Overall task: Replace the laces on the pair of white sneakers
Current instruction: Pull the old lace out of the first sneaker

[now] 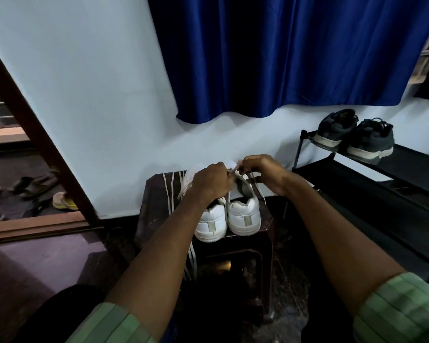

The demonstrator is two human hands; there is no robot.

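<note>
Two white sneakers stand heel-toward-me on a dark stool (156, 194): the left sneaker (212, 222) and the right sneaker (244, 214). My left hand (212, 183) hovers over the tongue area with curled fingers pinching a white lace (233, 172). My right hand (263, 170) pinches the same lace just to the right, above the right sneaker's opening. Loose white laces (170, 194) lie across the stool's left side and hang down over its front edge. The sneakers' eyelets are hidden behind my hands.
A black shoe rack (386, 179) stands to the right, carrying a pair of dark sneakers (354, 134). A blue curtain (282, 53) hangs on the wall behind. An open doorway at left shows sandals (32, 184) on the floor.
</note>
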